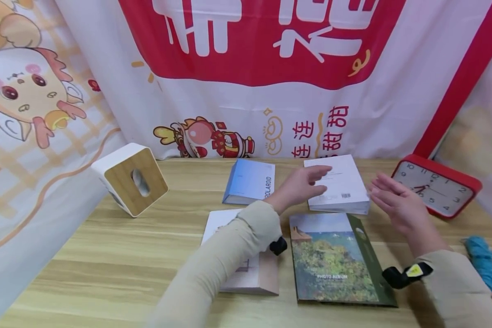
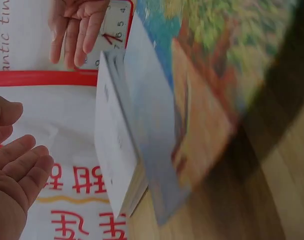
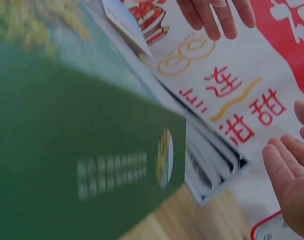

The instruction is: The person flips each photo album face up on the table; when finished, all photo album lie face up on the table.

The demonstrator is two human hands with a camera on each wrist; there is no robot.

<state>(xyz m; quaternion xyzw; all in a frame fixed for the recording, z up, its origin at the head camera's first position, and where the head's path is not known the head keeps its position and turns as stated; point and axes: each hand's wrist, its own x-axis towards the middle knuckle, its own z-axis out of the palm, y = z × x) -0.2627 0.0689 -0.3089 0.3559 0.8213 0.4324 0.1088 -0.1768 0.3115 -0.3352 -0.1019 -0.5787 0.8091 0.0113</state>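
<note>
My left hand (image 1: 301,184) hovers over the left side of a white book (image 1: 342,184) at the back right of the table, its fingers loosely extended. On the other side of that book is my right hand (image 1: 406,209), fingers straight and holding nothing. Both palms face inward in the left wrist view, with the white book (image 2: 114,145) below and between them. Nearer lies a photo album (image 1: 332,255) with a painted landscape cover and a dark green edge (image 3: 117,125). A pale book (image 1: 266,273) is partly hidden under my left forearm.
A blue album (image 1: 248,180) marked POLAROID lies at the back middle. Left of it stands a white and wood box (image 1: 157,182) with an oval opening. To the right are a red clock (image 1: 447,191) and blue yarn (image 1: 484,264). Printed cloth (image 1: 238,98) hangs behind.
</note>
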